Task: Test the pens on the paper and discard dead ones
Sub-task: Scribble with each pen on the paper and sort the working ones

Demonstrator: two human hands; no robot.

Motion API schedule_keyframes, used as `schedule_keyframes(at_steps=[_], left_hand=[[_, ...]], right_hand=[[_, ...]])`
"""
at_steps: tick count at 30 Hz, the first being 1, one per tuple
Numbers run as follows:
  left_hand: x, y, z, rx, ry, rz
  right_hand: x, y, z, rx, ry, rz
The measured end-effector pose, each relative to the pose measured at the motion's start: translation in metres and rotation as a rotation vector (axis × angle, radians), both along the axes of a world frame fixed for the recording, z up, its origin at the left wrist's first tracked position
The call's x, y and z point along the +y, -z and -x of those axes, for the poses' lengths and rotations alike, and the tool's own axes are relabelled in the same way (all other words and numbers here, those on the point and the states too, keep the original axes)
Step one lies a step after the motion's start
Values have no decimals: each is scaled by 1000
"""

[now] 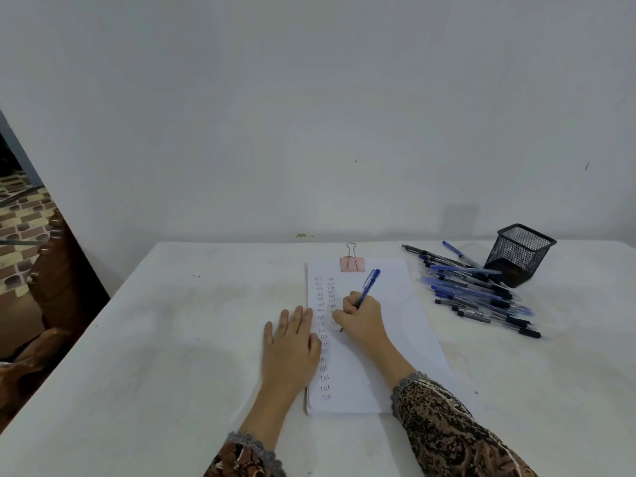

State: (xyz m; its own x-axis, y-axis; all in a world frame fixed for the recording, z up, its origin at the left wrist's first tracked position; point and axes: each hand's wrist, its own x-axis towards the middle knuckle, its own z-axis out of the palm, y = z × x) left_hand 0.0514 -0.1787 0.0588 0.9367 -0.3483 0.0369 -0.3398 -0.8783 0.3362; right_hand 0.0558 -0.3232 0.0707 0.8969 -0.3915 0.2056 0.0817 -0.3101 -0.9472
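A white sheet of paper point(395, 325) lies on the table, held at its top by a pink binder clip point(352, 264). Two columns of small written "Test" words run down its left side. My right hand point(361, 320) grips a blue pen point(369, 285) with its tip on the paper in the second column. My left hand point(292, 342) rests flat, fingers straight, on the paper's left edge. A pile of several blue and black pens point(481, 290) lies to the right of the paper.
A black mesh pen holder point(519, 254) stands tilted at the back right, behind the pen pile. The white table point(172, 339) meets a plain wall at the back. Dark wooden furniture point(51, 304) stands off the table's left edge.
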Motion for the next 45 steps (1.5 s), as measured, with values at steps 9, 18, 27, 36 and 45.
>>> schedule_keyframes(at_steps=[9,18,27,36,45], left_hand=[[0,0,0,-4,-1,-6],[0,1,0,-9,-5,-2],[-1,1,1,-6,-12,-3],[-1,2,2,6,-20,0],[-2,1,4,-15,-24,-30]], right_hand=[[2,2,1,-55,-2,3],[-15,-8,7,-43,10,-907],[-22,-3,18,-127,-51,-1346],[-25,-2,38,-142,-59,-1497],[-38,-8,63,-134,-4,-1389]])
